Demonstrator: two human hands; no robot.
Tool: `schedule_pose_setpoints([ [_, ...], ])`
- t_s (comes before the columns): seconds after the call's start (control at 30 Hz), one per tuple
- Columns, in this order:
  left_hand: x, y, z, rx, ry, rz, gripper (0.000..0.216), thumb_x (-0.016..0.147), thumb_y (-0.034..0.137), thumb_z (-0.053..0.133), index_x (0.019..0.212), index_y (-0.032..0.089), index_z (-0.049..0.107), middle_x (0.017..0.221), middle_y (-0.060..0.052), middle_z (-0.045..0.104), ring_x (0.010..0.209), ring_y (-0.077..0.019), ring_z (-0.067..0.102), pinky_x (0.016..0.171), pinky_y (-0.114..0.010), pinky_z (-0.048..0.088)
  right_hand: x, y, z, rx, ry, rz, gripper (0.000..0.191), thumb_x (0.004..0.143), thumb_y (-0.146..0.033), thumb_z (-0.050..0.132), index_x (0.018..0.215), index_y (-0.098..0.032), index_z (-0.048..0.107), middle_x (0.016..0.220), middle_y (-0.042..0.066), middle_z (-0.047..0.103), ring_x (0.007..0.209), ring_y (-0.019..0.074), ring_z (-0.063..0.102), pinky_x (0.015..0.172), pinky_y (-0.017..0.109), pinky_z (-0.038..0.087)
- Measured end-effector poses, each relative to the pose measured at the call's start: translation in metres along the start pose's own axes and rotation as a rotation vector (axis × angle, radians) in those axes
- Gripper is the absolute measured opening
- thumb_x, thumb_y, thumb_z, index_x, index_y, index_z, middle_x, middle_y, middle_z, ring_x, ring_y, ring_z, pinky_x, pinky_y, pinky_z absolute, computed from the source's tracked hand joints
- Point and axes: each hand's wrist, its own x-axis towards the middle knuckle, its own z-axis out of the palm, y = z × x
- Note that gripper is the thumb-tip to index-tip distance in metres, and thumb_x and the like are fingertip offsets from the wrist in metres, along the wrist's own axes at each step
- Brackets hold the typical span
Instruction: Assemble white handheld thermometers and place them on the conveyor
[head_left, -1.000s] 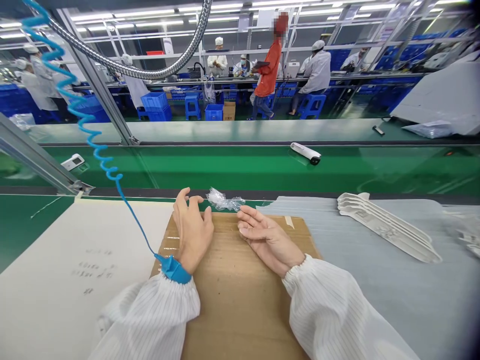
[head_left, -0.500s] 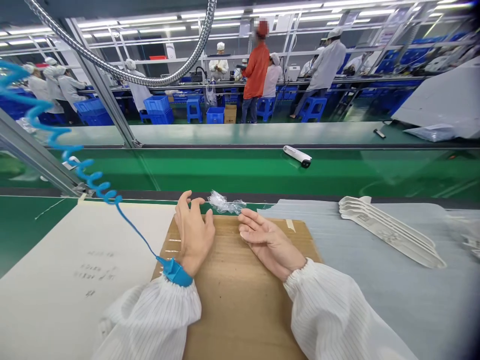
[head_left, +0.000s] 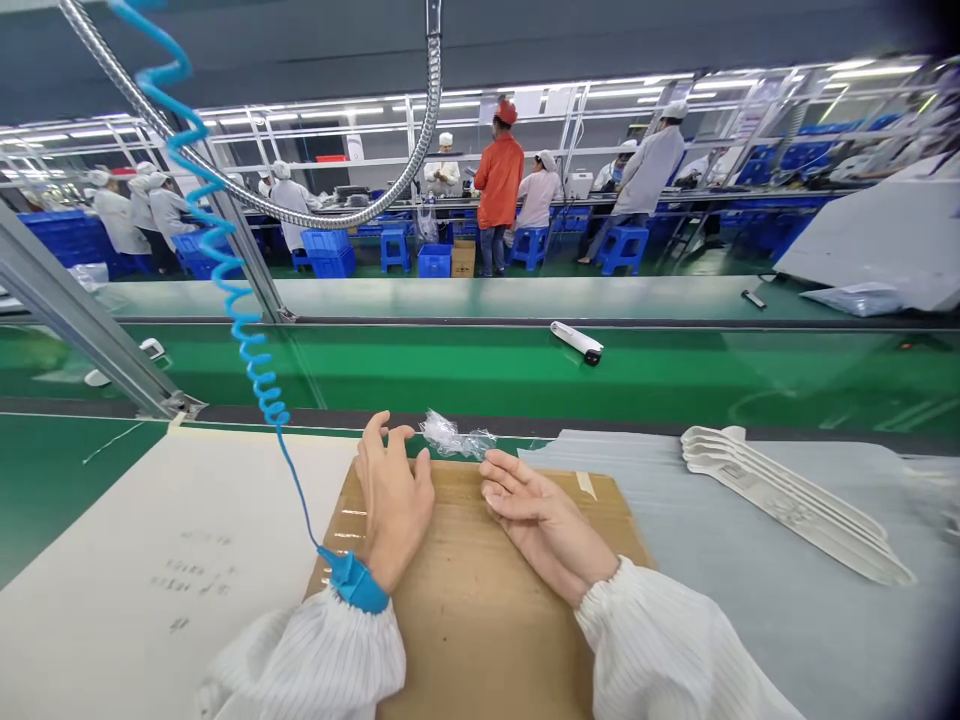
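Left hand [head_left: 394, 505] rests on a cardboard sheet [head_left: 480, 650], fingers half curled and spread a little, holding nothing. Right hand [head_left: 540, 525] lies palm up, fingers loosely extended, also empty. Both wrists end in gathered white striped cuffs. A crumpled transparent plastic film [head_left: 454, 435] lies between the hands and just beyond the fingertips, at the far edge of the cardboard; no contact is visible.

A blue wrist strap [head_left: 352, 583] circles the left wrist, its coiled blue cord [head_left: 255, 345] rising up and away. On the green bench [head_left: 67, 480], a white paper sheet [head_left: 172, 520] with faint handwriting lies left of the cardboard. To the right, a translucent grey sheet [head_left: 750, 640] carries stacked white moulded plastic strips [head_left: 787, 500].

Past the bench, a white cylinder [head_left: 576, 342] lies on a green conveyor belt [head_left: 450, 365]. Farther off stand blue plastic crates [head_left: 328, 262] and a cardboard box [head_left: 463, 258], contents not visible. Co-workers in white gowns [head_left: 645, 170] and a person in orange [head_left: 499, 180] occupy the far aisle.
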Motion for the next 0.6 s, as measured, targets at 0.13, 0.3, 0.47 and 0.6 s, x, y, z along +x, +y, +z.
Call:
schedule_pose_setpoints([
  [0.13, -0.0012, -0.0007, 0.0006, -0.013, -0.004, 0.005, 0.017, 0.089, 0.019, 0.056, 0.105, 0.015, 0.06, 0.138, -0.018, 0.046, 0.123, -0.0336, 0.051, 0.105, -0.058, 0.044, -0.0001, 0.0, 0.0015, 0.013, -0.004, -0.007, 0.049, 0.057, -0.006, 0.088, 0.1, -0.025, 0.076, 0.106, 0.002, 0.068, 0.086, 0.012, 0.061, 0.083, 0.025, 0.05],
  [0.3, -0.0024, -0.004, 0.0043, -0.035, 0.01, 0.006, 0.017, 0.089, 0.019, 0.055, 0.105, 0.016, 0.06, 0.137, -0.018, 0.047, 0.122, -0.0331, 0.052, 0.104, -0.058, 0.044, 0.0015, 0.0019, -0.0009, -0.015, -0.015, -0.023, 0.048, 0.059, -0.008, 0.088, 0.102, -0.026, 0.076, 0.108, 0.003, 0.068, 0.088, 0.0136, 0.062, 0.087, 0.028, 0.05],
  [0.47, -0.0038, -0.0069, 0.0082, -0.059, 0.01, -0.008, 0.016, 0.089, 0.018, 0.053, 0.103, 0.016, 0.061, 0.134, -0.018, 0.049, 0.124, -0.0335, 0.052, 0.102, -0.058, 0.045, 0.0074, 0.007, -0.0061, -0.092, -0.034, -0.05, 0.048, 0.055, -0.015, 0.09, 0.097, -0.035, 0.078, 0.106, 0.0, 0.07, 0.094, 0.0208, 0.064, 0.094, 0.035, 0.05],
  [0.6, -0.0045, -0.0064, 0.0091, -0.064, 0.0, -0.026, 0.016, 0.088, 0.016, 0.052, 0.101, 0.015, 0.061, 0.132, -0.018, 0.051, 0.124, -0.0336, 0.053, 0.101, -0.057, 0.046, 0.0031, 0.0048, -0.0023, -0.158, -0.021, -0.087, 0.044, 0.054, -0.024, 0.092, 0.092, -0.041, 0.079, 0.104, -0.003, 0.073, 0.094, 0.0257, 0.065, 0.095, 0.042, 0.05],
])
